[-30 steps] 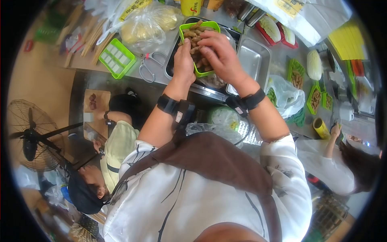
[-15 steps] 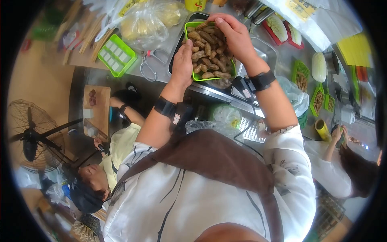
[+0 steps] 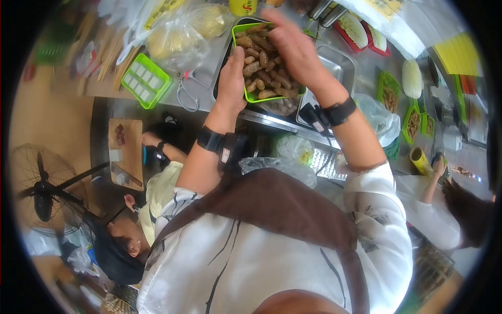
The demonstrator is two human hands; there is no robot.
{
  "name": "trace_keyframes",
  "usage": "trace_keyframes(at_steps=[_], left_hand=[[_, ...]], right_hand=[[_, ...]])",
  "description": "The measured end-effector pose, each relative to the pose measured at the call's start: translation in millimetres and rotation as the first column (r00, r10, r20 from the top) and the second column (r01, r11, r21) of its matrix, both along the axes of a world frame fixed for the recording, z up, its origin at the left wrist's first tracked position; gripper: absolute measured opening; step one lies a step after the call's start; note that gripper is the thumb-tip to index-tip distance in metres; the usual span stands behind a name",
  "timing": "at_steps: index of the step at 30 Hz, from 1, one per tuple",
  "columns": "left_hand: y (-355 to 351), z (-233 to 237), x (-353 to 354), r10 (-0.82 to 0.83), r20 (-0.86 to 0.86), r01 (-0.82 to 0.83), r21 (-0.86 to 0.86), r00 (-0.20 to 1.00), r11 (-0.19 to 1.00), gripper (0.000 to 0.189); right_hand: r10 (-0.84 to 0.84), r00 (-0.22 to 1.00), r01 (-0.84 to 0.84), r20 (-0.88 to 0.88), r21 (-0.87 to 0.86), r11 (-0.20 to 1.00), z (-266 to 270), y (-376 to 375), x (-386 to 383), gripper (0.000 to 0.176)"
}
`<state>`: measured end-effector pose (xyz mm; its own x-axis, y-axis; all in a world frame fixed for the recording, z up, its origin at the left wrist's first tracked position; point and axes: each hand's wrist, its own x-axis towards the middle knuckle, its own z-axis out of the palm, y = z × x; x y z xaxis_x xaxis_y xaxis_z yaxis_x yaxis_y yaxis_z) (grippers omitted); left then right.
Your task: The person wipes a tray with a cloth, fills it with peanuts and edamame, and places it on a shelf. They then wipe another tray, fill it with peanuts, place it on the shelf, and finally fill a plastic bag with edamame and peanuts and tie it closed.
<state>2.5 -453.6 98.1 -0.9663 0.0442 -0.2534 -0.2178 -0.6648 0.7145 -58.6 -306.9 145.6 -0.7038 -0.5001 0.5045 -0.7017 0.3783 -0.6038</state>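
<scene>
A bright green plastic basket (image 3: pixel 250 97) full of unshelled peanuts (image 3: pixel 264 60) sits in front of me, over a dark tray at the counter edge. My left hand (image 3: pixel 232 78) grips the basket's left side, thumb up along the rim, the other fingers mostly hidden. Over the right part of the peanuts is my right hand (image 3: pixel 297 49), its fingers stretched out, thumb apart and slightly blurred by motion. Nothing shows in that hand. Under the basket's near right corner lies a clear plastic bag (image 3: pixel 282 107).
Left on the counter are scissors (image 3: pixel 187 91), a green basket of white blocks (image 3: pixel 166 83) and a bagged yellow food (image 3: pixel 180 44). A metal pan (image 3: pixel 345 63) and wrapped cabbages (image 3: pixel 353 31) lie right. Co-workers stand at both sides; a fan (image 3: pixel 43 193) is far left.
My right hand has come off the basket's far rim and moved in over the peanuts. My left hand stays on the basket's side. The view has shifted slightly.
</scene>
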Motion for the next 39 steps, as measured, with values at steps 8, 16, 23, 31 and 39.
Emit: trace_keyframes(at_steps=[8,16,23,31,39], left_hand=[[12.7,-1.2,-3.4,-0.013,-0.105,0.020,0.067,0.994,0.998,0.051],[25.1,-4.6,-8.2,-0.047,-0.167,0.044,-0.023,0.985,0.999,0.052],[12.5,-17.1,0.8,0.007,-0.052,-0.003,0.067,0.999,0.998,0.052],[-2.7,-7.0,15.9,0.012,-0.080,-0.004,0.090,0.997,0.996,0.055],[-4.4,-4.3,21.7,0.035,-0.057,-0.029,0.106,0.998,0.994,0.054]], right_hand=[[-0.185,0.832,0.329,0.523,-0.197,0.923,-24.2,25.6,19.0,0.065],[-0.104,0.849,0.291,0.518,-0.295,0.910,-7.6,35.0,21.1,0.064],[0.138,0.747,0.337,0.651,-0.549,0.765,-12.5,21.6,15.4,0.055],[0.573,0.566,0.452,0.592,-0.805,0.385,-6.1,21.8,20.2,0.051],[0.578,0.609,0.321,0.544,-0.835,0.448,-4.3,13.7,27.9,0.053]])
